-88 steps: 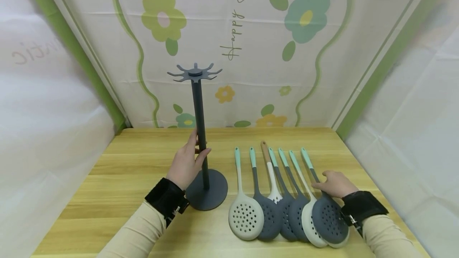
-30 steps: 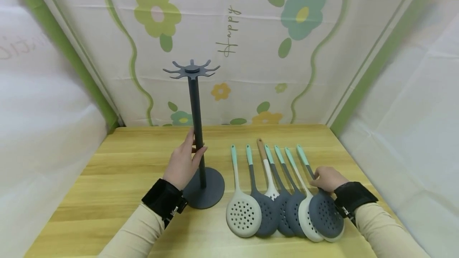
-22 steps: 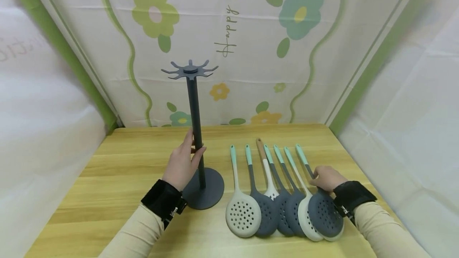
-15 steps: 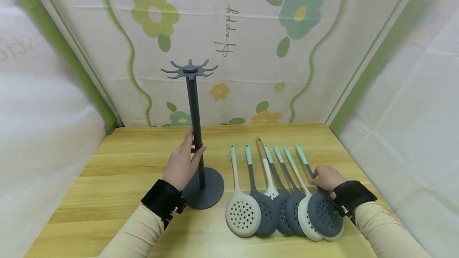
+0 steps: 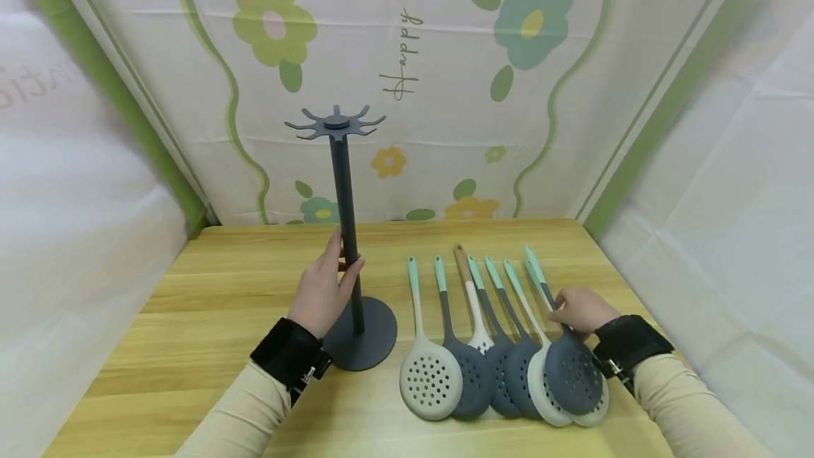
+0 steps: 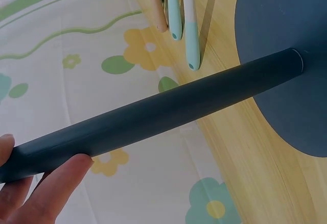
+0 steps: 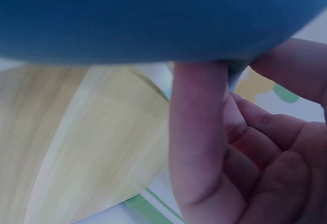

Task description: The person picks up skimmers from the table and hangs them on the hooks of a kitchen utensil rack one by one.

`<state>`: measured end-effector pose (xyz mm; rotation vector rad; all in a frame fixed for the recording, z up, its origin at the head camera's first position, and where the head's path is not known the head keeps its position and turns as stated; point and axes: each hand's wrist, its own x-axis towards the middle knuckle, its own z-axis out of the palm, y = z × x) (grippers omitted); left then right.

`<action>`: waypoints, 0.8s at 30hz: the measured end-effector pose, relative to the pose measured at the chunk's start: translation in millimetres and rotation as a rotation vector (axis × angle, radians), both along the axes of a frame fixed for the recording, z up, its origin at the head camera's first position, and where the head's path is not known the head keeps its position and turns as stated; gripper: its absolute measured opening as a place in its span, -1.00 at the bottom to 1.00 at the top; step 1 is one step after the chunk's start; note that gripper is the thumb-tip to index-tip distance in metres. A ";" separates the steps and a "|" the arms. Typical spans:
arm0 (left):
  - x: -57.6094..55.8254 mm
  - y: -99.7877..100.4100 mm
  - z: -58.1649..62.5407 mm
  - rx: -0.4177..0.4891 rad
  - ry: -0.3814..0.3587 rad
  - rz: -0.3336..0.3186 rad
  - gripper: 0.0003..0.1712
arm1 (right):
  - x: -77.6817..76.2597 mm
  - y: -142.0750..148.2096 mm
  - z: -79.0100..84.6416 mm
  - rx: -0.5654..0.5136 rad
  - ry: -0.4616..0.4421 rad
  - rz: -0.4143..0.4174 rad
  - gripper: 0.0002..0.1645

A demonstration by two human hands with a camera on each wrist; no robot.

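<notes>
My left hand (image 5: pixel 321 290) grips the pole of a dark utensil stand (image 5: pixel 343 189); in the left wrist view its fingers (image 6: pixel 61 183) curl about the pole. A ring of hooks tops the stand, and nothing hangs on them. At the far right of a row of skimmers, my right hand (image 5: pixel 584 311) pinches a dark grey skimmer (image 5: pixel 574 373) low on its mint-tipped handle. That skimmer is raised a little and overlaps a pale skimmer (image 5: pixel 596 412) lying beneath. In the right wrist view its dark head (image 7: pixel 153 20) covers the top, with fingers under it.
Several more skimmers lie left of the right hand with overlapping heads: a pale one (image 5: pixel 431 382) nearest the stand, dark ones, and one with a wooden-coloured handle end (image 5: pixel 462 260). A patterned cloth (image 5: pixel 356 41) stands behind the wooden table (image 5: pixel 210 302), with white sheets at both sides.
The dark grey skimmer at the far right has come up slightly in my right hand, uncovering another mint handle below. My left hand stays on the pole. Earlier, the head view shifted slightly.
</notes>
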<state>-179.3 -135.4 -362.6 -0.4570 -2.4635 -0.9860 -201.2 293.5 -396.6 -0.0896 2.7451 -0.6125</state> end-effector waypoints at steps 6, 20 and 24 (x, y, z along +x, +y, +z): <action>1.0 0.2 1.8 0.007 -0.021 0.001 -0.40 | 1.0 -2.3 3.8 -0.008 0.002 0.000 -0.60; 0.5 -0.6 -0.4 0.009 -0.004 -0.005 -0.39 | 2.0 -2.5 12.3 -0.008 0.028 0.021 -0.52; 0.5 -0.2 -0.8 0.013 -0.004 -0.006 -0.39 | 2.2 -2.4 15.7 -0.010 0.031 0.023 -0.51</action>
